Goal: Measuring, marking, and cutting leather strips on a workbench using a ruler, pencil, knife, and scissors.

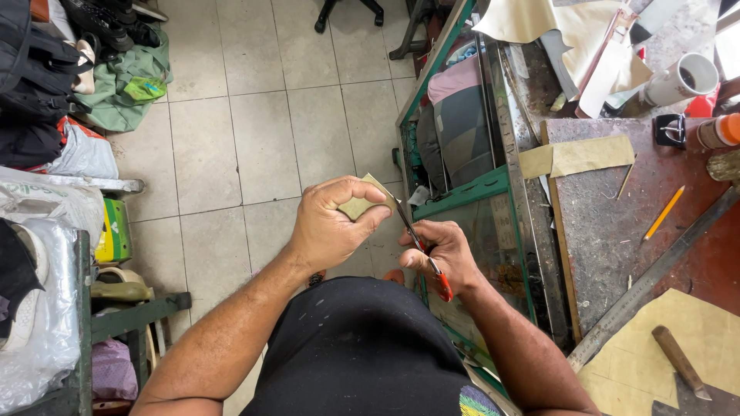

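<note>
Tiled floor; one scissors, one scrap.

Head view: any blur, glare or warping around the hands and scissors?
Head view: left hand, right hand and red-handled scissors sharp, evenly lit, no glare; the tan piece clear; floor tiles and metal straightedge bow slightly, wide-angle distortion.

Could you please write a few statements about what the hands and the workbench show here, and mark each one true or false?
1. The left hand pinches a small tan piece of material. True.
2. The right hand holds a hammer. False: it holds scissors with red handles.
3. A yellow pencil lies on the workbench. True.
4. The scissors lie untouched on the floor. False: their blades meet the tan piece.
5. A white cup sits on the bench. True.
</note>
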